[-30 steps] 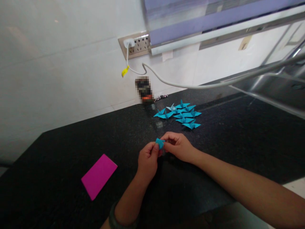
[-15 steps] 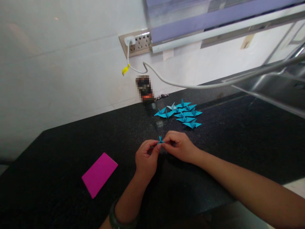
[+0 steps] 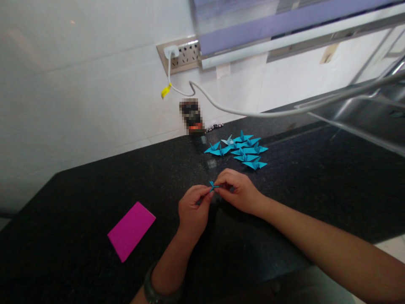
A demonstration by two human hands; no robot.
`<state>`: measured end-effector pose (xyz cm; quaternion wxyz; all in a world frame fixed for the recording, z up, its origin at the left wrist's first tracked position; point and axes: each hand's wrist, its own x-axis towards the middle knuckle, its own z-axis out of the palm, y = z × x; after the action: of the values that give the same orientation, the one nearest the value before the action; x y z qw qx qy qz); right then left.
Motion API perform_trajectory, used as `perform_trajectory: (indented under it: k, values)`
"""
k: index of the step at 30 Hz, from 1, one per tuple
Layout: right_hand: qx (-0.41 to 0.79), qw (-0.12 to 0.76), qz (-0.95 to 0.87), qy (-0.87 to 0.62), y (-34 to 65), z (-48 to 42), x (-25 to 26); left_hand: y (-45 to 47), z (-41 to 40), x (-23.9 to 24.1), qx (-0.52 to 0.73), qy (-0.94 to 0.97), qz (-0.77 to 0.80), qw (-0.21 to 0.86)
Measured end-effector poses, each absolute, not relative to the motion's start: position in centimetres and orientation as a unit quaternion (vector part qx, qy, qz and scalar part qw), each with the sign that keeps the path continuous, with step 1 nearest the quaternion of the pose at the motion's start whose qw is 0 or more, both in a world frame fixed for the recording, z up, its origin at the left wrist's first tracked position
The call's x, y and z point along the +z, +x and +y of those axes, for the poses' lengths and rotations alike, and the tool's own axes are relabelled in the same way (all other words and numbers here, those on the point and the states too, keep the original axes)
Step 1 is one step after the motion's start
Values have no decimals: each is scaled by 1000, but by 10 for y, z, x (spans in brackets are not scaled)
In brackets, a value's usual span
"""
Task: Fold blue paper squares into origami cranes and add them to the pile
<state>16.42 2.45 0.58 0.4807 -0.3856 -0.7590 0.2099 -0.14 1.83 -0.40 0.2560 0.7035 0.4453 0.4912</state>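
Note:
Between my two hands is a small folded piece of blue paper (image 3: 212, 185), its narrow points sticking up and out to the right. My left hand (image 3: 193, 207) pinches it from the left with thumb and forefinger. From the right, my right hand (image 3: 238, 190) pinches it too, fingertips almost meeting those of the left. The fingers cover much of the paper. Just beyond my hands, several blue paper cranes (image 3: 255, 164) stand in a cluster, with one paler crane (image 3: 228, 140) among them. A bright pink rectangle of paper (image 3: 132, 231) lies to the left of my left hand.
The black countertop (image 3: 95, 198) runs along a white tiled wall. At the wall stands a pixelated dark object (image 3: 192, 116). A white cable (image 3: 234, 112) hangs from the socket panel (image 3: 186, 55) across to the right, above the counter. A metal sink (image 3: 363, 112) is at right.
My right hand has shifted slightly up at the blue paper, whose points now lean a little differently. Both hands keep their pinch. The cranes and pink paper stay put.

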Motion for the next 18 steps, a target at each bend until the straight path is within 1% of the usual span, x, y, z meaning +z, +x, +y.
perform_trajectory:
  k: [7, 14, 18]
  values:
    - [221, 474, -764, -379, 165, 25, 4, -2, 19, -4, 490, 703, 447, 257]
    - [170, 484, -770, -378, 166, 27, 4, -1, 20, -4, 508, 712, 427, 229]
    - [167, 474, -789, -354, 167, 28, 4, -1, 19, -4, 495, 713, 440, 229]
